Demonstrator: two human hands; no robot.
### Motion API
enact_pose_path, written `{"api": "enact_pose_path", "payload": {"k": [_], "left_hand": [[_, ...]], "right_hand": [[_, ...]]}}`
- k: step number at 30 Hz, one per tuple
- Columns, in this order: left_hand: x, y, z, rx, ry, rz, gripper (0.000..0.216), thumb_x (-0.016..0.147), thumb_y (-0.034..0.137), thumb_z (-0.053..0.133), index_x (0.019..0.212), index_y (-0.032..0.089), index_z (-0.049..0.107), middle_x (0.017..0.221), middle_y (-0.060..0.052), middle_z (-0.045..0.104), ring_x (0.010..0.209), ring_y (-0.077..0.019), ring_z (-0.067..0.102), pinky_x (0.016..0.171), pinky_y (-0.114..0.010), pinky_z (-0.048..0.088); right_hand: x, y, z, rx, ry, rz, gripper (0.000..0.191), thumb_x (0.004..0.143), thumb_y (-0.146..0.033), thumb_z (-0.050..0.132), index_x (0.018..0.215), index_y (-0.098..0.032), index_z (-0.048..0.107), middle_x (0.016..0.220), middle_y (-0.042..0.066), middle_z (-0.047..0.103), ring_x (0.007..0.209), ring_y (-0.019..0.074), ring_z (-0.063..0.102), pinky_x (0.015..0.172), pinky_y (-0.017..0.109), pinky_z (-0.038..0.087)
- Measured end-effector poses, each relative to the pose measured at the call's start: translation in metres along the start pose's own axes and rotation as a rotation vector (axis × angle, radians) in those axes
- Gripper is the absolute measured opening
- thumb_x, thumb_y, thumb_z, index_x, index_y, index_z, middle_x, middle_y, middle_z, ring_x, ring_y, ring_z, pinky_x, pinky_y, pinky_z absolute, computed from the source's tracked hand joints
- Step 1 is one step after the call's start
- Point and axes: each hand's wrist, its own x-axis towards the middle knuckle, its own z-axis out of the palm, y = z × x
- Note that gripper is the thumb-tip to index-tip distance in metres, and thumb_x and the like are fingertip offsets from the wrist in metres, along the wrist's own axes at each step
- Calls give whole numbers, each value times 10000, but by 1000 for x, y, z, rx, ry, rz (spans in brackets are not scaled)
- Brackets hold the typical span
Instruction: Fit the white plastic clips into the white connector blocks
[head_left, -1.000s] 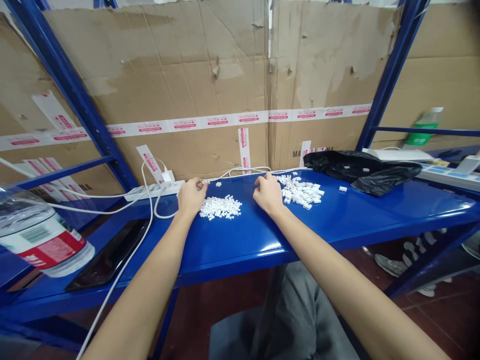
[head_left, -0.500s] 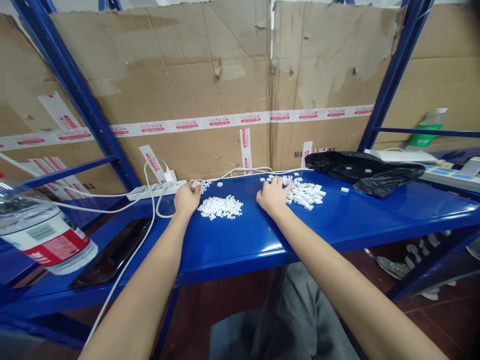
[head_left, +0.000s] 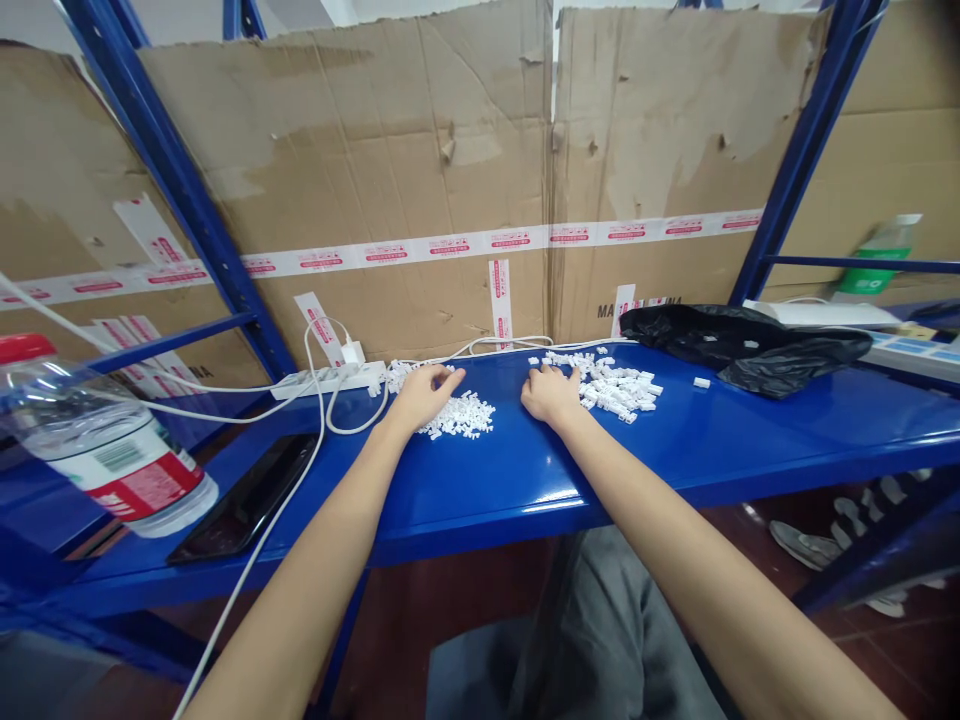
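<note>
My left hand (head_left: 426,396) is over the left side of a heap of tiny white plastic pieces (head_left: 469,415). Its thumb points right, a little apart from the bent fingers, and I see nothing held. Beyond that wrist lies a small group of white pieces (head_left: 395,374), partly covered by the hand. My right hand (head_left: 552,394) rests at the left edge of a heap of larger white plastic pieces (head_left: 622,388). Its fingers curl down toward the tabletop, and their tips are hidden, so whatever they grip cannot be made out.
On the blue table (head_left: 480,500) a white power strip (head_left: 330,380) with cables lies at the back left. A phone (head_left: 247,500) and a large bottle (head_left: 127,450) are at the left. A black plastic bag (head_left: 750,345) lies back right, near a single white piece (head_left: 701,383). Cardboard (head_left: 420,150) stands behind.
My left hand has moved right, from the small group by the power strip to the tiny-piece heap. The right hand's fingers have curled in beside the larger pieces. The view has shifted slightly.
</note>
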Motion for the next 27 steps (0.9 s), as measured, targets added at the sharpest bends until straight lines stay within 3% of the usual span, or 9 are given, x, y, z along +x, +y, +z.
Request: {"api": "enact_pose_path", "payload": {"k": [3,5,10,13,18,27], "left_hand": [[-1,9,5,-50,-92,117,554,963,634,447,789,186,721,871,-76,722,852,-243,623,824,-372,461],[-2,12,9,-68,-137,166,572,968,651,432,828,190,742,916,-85,716,925,-256,623,894,-399,458],[-5,13,17,-5,-180,204,449,844,647,660,945,224,771,1036,-89,701,1052,-282,604,959,-428,454],[-6,13,20,16,-192,235,421,791,607,740,945,215,757,1038,-88,701,1029,-276,617,930,-408,469],[-4,14,20,-10,-238,241,318,825,527,730,889,216,756,966,-74,721,922,-248,651,874,-379,484],[-4,16,20,-83,-243,240,209,861,403,711,814,204,755,852,-50,737,825,-210,637,764,-336,462]], "right_hand": [[0,-1,-3,16,22,-31,381,972,-202,397,1204,-109,685,1326,214,610,1203,299,611,1017,423,459],[-1,-2,-5,20,49,-40,363,955,-188,426,1205,-127,683,1337,195,593,1171,278,622,943,359,490],[-6,-7,-5,-13,156,57,397,965,-241,446,1246,-58,659,1350,257,555,1284,380,500,1012,481,433],[-9,-9,-5,-24,173,91,399,978,-243,442,1236,-37,665,1322,282,570,1277,402,489,1004,497,417],[-9,-10,-9,-17,123,74,383,991,-248,447,1213,-56,692,1278,271,605,1145,362,597,932,442,442],[-7,-11,-9,3,128,58,403,964,-352,526,1198,-72,695,1226,253,653,1113,361,635,938,453,435]]}}
